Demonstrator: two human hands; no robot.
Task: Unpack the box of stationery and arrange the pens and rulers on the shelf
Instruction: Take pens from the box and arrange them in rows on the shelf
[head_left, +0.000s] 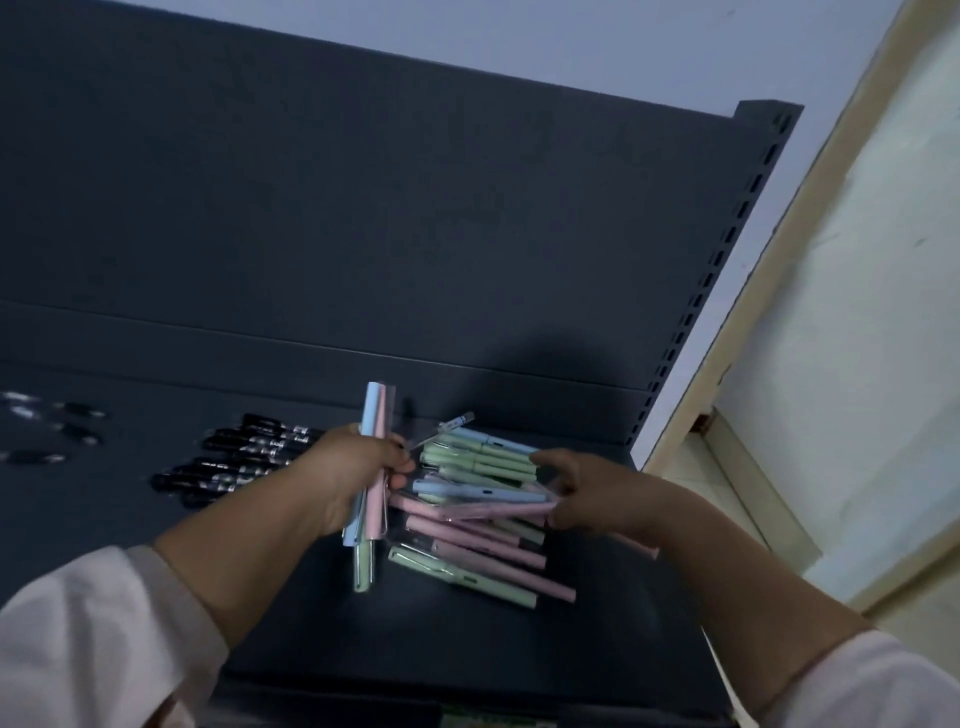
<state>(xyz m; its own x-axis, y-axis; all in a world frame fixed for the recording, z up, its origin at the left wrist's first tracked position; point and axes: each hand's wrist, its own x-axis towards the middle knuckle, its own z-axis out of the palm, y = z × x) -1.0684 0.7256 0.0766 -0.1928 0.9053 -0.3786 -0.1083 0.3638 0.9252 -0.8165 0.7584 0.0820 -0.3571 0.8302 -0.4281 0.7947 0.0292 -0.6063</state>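
Pastel pens (375, 410) stand bunched in the left hand (353, 467), its grip curled round them. The right hand (587, 499) pinches pen ends in the loose pile (467, 551) at frame centre. A dark grey shelf (311, 597) lies beneath, with black pens (244, 457) at left, and a slotted upright (727, 260) and cream door frame (753, 312) at right.

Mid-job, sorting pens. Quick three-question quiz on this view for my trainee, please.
1. True or false: the left hand grips a bundle of pastel blue, pink and green plastic pens.
2. The row of black pens lies on which side of the loose pile of pastel pens? A left, B right, C on top.
3. Which hand curls its fingers on that pile on the dark grey metal shelf?
Key: 1 true; 2 A; 3 right hand.
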